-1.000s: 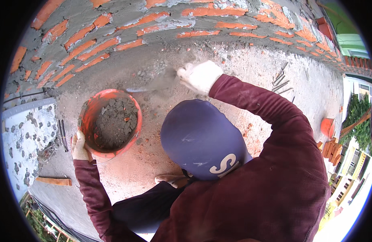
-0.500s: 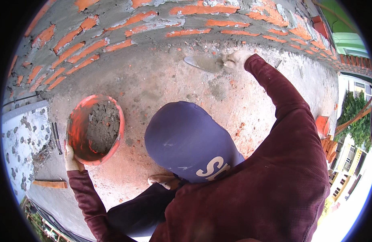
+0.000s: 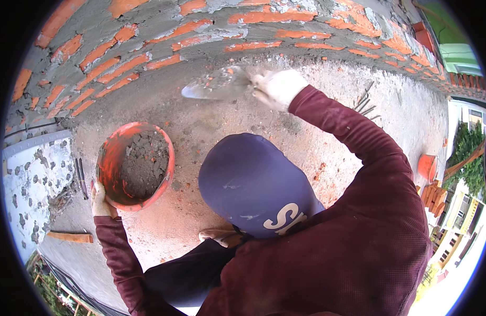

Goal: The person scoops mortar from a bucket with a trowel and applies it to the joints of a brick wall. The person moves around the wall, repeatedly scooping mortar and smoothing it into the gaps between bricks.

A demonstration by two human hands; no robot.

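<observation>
My left hand (image 3: 100,200), in a pale glove, is closed on the near left rim of an orange-red bucket (image 3: 107,176). Grey mortar (image 3: 144,163) fills part of it, with streaks on the inner wall. Beyond and to the right of the bucket, my gloved right hand (image 3: 277,89) is closed round the handle of a trowel (image 3: 201,90). The fingers hide most of that handle. The trowel's blade points left, close to the foot of the brick wall, and is smeared by motion. Grey material with small orange bits shows on or by the blade.
A brick wall (image 3: 201,39) with rough mortar joints runs along the far side. Crumbs lie on the concrete floor (image 3: 201,118). Thin rods (image 3: 365,102), a wooden strip (image 3: 69,237), another orange bucket (image 3: 427,166) and stacked bricks (image 3: 433,198) stand or lie around.
My right hand has swept left with the trowel, and grey material with orange bits now shows at the blade. My left hand keeps hold of the bucket. The whole view has shifted slightly.
</observation>
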